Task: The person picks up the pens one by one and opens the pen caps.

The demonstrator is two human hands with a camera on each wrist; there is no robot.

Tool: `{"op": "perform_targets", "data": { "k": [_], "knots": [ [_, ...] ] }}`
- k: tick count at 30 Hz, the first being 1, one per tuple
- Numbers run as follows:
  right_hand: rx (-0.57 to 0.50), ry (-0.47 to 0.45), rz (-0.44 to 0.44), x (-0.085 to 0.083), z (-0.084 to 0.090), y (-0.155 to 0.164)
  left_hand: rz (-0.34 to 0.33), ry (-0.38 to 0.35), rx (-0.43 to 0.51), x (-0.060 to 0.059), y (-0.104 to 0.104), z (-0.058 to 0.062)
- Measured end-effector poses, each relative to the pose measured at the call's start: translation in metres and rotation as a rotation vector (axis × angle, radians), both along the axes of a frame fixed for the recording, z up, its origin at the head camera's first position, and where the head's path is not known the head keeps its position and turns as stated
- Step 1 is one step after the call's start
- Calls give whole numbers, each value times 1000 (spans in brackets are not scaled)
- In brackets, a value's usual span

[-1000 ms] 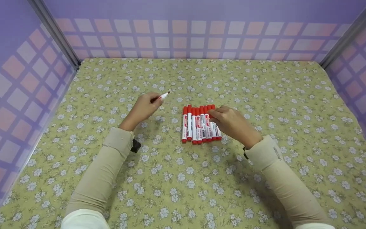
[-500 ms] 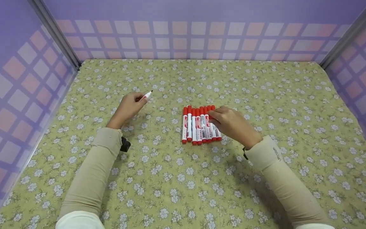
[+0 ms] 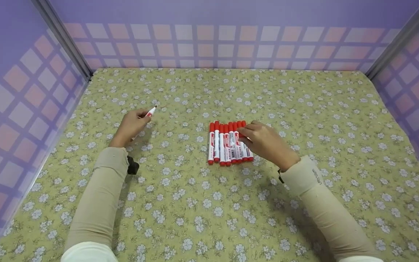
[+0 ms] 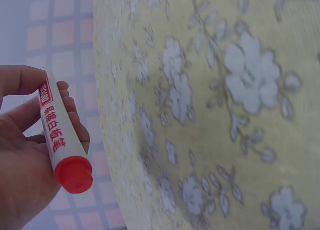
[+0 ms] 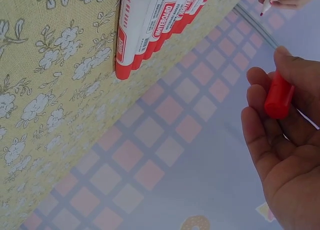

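Two hands apart: left hand point(image 3: 131, 123) grips uncapped marker point(image 4: 59, 136), tip clear of worktop point(image 3: 304, 109); right hand point(image 3: 266, 142) pinches red cap point(image 5: 278, 95) beside marker row point(image 3: 227, 143).

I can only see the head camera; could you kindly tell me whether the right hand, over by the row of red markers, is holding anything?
Observer: Yes. In the right wrist view the right hand holds a small red cap in its curled fingers.
Operator: Thank you. Which end of the marker in the left hand faces the left wrist camera?
Observer: The left hand grips the marker with its round red butt end towards that camera.
Operator: Is anything printed on it?
Observer: Red characters run along its white barrel.
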State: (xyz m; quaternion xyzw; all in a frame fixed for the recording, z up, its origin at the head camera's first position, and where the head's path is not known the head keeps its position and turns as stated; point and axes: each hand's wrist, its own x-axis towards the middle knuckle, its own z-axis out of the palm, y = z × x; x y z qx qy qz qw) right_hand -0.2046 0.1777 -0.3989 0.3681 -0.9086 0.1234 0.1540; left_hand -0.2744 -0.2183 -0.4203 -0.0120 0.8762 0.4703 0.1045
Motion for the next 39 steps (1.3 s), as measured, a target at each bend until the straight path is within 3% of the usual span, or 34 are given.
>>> {"op": "perform_targets", "data": {
  "k": [14, 23, 39],
  "knots": [
    [18, -2, 8, -1, -2, 1, 56, -58, 7, 4, -30, -5],
    [18, -20, 16, -1, -3, 1, 102, -25, -89, 6, -44, -11],
    [30, -17, 10, -2, -5, 1, 102, -97, -175, 7, -51, -15]
  ]
}}
